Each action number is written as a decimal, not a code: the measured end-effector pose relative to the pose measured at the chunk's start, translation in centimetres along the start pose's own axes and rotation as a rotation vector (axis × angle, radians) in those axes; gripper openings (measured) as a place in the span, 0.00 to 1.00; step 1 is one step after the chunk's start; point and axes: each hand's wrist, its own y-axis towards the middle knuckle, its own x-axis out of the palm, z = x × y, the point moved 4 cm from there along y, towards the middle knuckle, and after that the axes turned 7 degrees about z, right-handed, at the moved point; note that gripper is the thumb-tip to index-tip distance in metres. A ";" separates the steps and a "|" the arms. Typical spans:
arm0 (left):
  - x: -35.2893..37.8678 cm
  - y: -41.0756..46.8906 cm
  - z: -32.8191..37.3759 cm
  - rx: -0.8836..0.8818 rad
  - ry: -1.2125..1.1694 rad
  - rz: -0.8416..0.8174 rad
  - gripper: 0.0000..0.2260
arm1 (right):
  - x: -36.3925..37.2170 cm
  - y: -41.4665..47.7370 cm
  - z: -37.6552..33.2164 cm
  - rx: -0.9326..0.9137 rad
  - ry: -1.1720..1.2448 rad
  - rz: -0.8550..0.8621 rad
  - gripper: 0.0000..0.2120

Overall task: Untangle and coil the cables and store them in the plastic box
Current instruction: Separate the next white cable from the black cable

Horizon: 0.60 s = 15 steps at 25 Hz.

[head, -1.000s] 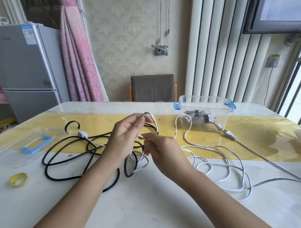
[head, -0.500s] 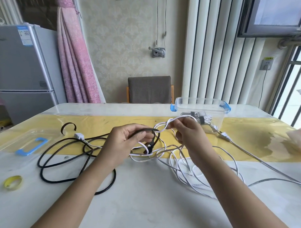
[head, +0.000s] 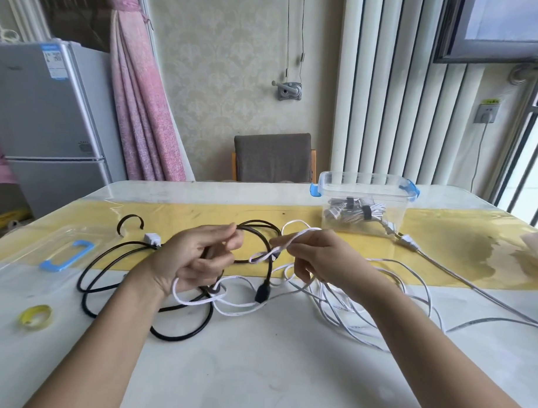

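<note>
Since 0.5 s ago the black plug (head: 262, 292) had sunk lower at frame centre, and the white strands had settled onto the table (head: 286, 372). Your left hand (head: 195, 259) had its fingers curled round the black cable (head: 173, 339), whose loops lay at centre left. Your right hand (head: 323, 257) pinched a loop of the white cable (head: 194, 302) between thumb and fingers, just beside the left hand. Right of centre its slack lay piled. At the upper right stood the plastic box (head: 363, 182), open, with 2 tied bundles (head: 353, 211) inside.
</note>
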 end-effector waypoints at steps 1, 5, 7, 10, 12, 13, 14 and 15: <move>0.0 -0.3 0.4 0.001 -0.145 -0.145 0.14 | 0.1 -0.1 0.2 0.007 -0.055 -0.041 0.13; -3.5 -1.4 3.6 0.272 -0.529 -0.153 0.15 | 0.5 0.3 1.3 -0.024 -0.188 -0.151 0.14; -6.0 -1.5 4.3 0.421 -0.548 0.140 0.15 | 0.5 0.6 1.6 -0.023 -0.189 -0.114 0.15; -7.7 -1.3 3.3 0.466 -0.249 0.726 0.13 | 0.5 0.9 1.7 -0.012 -0.140 -0.067 0.15; -7.3 -0.8 2.6 0.409 -0.013 1.001 0.12 | 0.5 0.9 1.6 0.009 -0.100 -0.025 0.15; -7.1 -0.9 2.4 0.355 0.198 1.136 0.12 | 0.5 0.9 1.5 0.013 -0.100 0.008 0.14; -7.0 -1.3 2.2 0.258 0.498 1.250 0.14 | 0.3 0.9 1.4 0.003 -0.122 0.053 0.12; -7.0 -1.6 2.0 0.133 0.830 1.336 0.17 | 0.2 0.9 1.2 -0.018 -0.160 0.109 0.12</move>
